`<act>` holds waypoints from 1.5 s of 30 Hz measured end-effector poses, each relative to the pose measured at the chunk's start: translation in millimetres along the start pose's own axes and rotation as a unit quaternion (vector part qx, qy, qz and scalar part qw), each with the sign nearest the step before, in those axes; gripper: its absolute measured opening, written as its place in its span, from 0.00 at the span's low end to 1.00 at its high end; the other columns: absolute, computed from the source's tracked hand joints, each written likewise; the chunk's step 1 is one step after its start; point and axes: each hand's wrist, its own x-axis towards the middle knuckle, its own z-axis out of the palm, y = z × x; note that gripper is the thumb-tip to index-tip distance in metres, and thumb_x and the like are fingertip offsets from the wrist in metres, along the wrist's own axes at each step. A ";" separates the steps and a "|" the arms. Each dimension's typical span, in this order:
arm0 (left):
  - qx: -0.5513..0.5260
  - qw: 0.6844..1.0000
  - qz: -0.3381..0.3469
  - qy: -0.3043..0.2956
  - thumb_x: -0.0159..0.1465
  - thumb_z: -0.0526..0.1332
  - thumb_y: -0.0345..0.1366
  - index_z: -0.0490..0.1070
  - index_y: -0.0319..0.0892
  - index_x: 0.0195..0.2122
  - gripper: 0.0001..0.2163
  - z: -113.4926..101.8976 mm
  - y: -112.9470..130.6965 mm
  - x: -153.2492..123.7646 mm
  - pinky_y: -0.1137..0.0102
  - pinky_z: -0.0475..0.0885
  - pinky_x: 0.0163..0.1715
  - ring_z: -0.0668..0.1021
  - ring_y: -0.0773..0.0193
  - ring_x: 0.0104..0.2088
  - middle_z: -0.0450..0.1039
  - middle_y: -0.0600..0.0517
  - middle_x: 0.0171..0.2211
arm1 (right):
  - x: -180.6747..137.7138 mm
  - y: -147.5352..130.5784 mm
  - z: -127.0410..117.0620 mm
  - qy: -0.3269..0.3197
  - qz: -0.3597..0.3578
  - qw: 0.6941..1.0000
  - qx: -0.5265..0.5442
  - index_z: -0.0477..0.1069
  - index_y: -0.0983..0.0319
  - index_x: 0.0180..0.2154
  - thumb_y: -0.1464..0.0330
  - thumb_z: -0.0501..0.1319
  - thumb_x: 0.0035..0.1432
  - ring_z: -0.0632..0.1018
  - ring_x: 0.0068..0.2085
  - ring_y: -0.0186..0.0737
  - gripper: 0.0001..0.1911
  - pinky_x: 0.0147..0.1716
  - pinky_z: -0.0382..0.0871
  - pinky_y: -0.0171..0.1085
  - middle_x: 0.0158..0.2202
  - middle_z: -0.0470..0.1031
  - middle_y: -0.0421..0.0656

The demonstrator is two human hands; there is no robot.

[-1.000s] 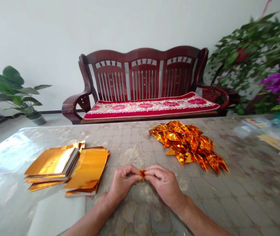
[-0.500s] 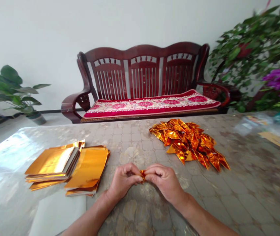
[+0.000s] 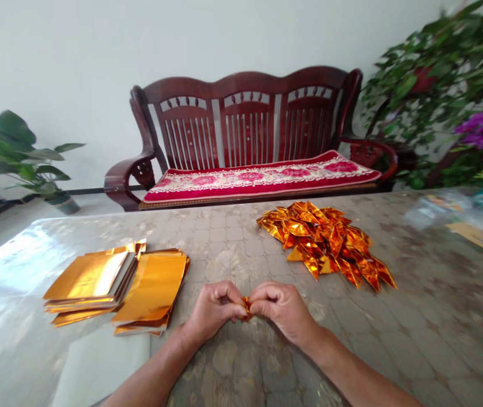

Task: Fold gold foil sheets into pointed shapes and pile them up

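Between my two hands is a small piece of folded gold foil paper (image 3: 247, 308), mostly covered by the fingers. My left hand (image 3: 213, 312) pinches its left end with thumb and forefinger. My right hand (image 3: 282, 312) pinches the right end the same way. Both hands are low over the table, fingertips almost meeting. Beyond my right hand lies a heap of folded gold foil pieces (image 3: 321, 240) with pointed ends. To the left of my left hand are two stacks of flat gold foil sheets, one nearer (image 3: 152, 288) and one farther left (image 3: 86, 276).
A pale flat sheet (image 3: 101, 364) lies in front of the stacks on the patterned table (image 3: 224, 226). Clear plastic bags (image 3: 436, 208) and brown card pieces (image 3: 470, 234) sit at the right. Behind the table stands a dark wooden bench (image 3: 247, 124), with potted plants (image 3: 25, 158) on either side.
Both hands stay pinched on the foil piece, with almost no movement. The view has shifted very slightly; the stacks and the heap look unchanged.
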 end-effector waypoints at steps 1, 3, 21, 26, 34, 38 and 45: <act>0.002 1.000 0.005 -0.007 0.52 0.74 0.44 0.74 0.38 0.22 0.15 -0.3 0.4 -0.3 0.77 0.68 0.19 0.75 0.69 0.19 0.78 0.51 0.21 | -0.2 0.3 -0.1 -0.004 0.006 1.000 0.003 0.81 0.60 0.27 0.57 0.70 0.54 0.78 0.31 0.37 0.14 0.33 0.70 0.32 0.28 0.80 0.42; 0.004 1.000 0.015 -0.017 0.52 0.74 0.43 0.74 0.38 0.22 0.15 -0.7 1.5 -0.7 0.77 0.68 0.19 0.76 0.69 0.19 0.78 0.51 0.21 | -0.7 1.0 -0.4 -0.012 0.014 1.000 0.010 0.81 0.60 0.26 0.58 0.70 0.53 0.78 0.31 0.36 0.12 0.34 0.69 0.31 0.28 0.79 0.42; 0.129 0.989 0.056 -0.036 0.56 0.72 0.44 0.77 0.40 0.23 0.13 -2.0 -3.3 -5.7 0.75 0.70 0.25 0.78 0.66 0.24 0.78 0.51 0.22 | -3.4 7.0 1.3 -0.035 0.017 0.999 -0.006 0.80 0.61 0.25 0.73 0.70 0.50 0.76 0.29 0.34 0.04 0.30 0.67 0.30 0.26 0.77 0.39; 0.196 0.978 0.070 -0.020 0.56 0.72 0.41 0.78 0.41 0.25 0.10 -5.5 -4.0 -3.2 0.75 0.71 0.28 0.79 0.66 0.26 0.79 0.52 0.24 | -1.3 9.6 -2.2 -0.025 -0.012 0.999 -0.027 0.81 0.60 0.27 0.73 0.70 0.52 0.78 0.31 0.35 0.03 0.33 0.69 0.30 0.28 0.79 0.39; 0.313 0.944 0.100 -0.039 0.66 0.63 0.32 0.80 0.47 0.39 0.06 -15.5 -1.4 -0.8 0.75 0.74 0.40 0.82 0.66 0.37 0.82 0.55 0.36 | 4.5 11.3 -24.8 -0.052 -0.044 0.992 -0.107 0.82 0.54 0.38 0.77 0.67 0.53 0.80 0.40 0.36 0.14 0.43 0.71 0.33 0.38 0.81 0.40; 0.356 0.927 0.119 0.004 0.65 0.63 0.32 0.80 0.46 0.38 0.06 -15.2 -4.5 -2.8 0.74 0.74 0.39 0.82 0.65 0.36 0.83 0.55 0.35 | 3.5 6.5 -27.8 -0.075 -0.031 0.991 -0.110 0.82 0.53 0.42 0.77 0.69 0.50 0.80 0.40 0.37 0.18 0.42 0.72 0.33 0.41 0.81 0.40; 0.360 0.922 0.136 0.038 0.65 0.61 0.31 0.79 0.45 0.35 0.06 -14.6 -5.2 -1.5 0.73 0.75 0.38 0.82 0.65 0.35 0.82 0.53 0.33 | 6.2 6.1 -33.7 -0.123 -0.059 0.982 -0.132 0.80 0.54 0.47 0.80 0.61 0.55 0.80 0.44 0.38 0.22 0.46 0.72 0.35 0.44 0.80 0.43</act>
